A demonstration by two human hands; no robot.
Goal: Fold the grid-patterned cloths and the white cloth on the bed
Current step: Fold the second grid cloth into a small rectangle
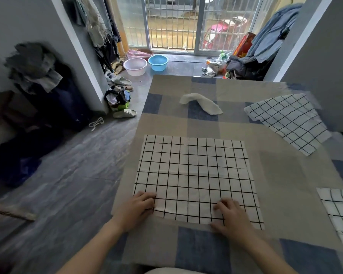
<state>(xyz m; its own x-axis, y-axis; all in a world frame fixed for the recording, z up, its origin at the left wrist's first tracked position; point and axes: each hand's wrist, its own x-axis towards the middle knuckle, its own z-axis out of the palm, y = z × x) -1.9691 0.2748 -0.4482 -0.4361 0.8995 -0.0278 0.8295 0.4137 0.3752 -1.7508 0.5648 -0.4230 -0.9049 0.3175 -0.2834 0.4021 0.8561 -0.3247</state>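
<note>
Both hands rest on the near edge of a grid-patterned cloth [194, 178] spread flat on the bed [285, 175]: left hand [139, 208] at the near-left corner, right hand [230, 216] near the near-right corner, fingers [219, 206] curled onto the fabric; whether they pinch it cannot be told. Step in hand, by judgement: starting fold 1. Next move calls for lifting this edge to the far edge. Unfolded: second grid cloth [287, 121], third grid cloth [339, 212], crumpled white cloth [202, 102].
</note>
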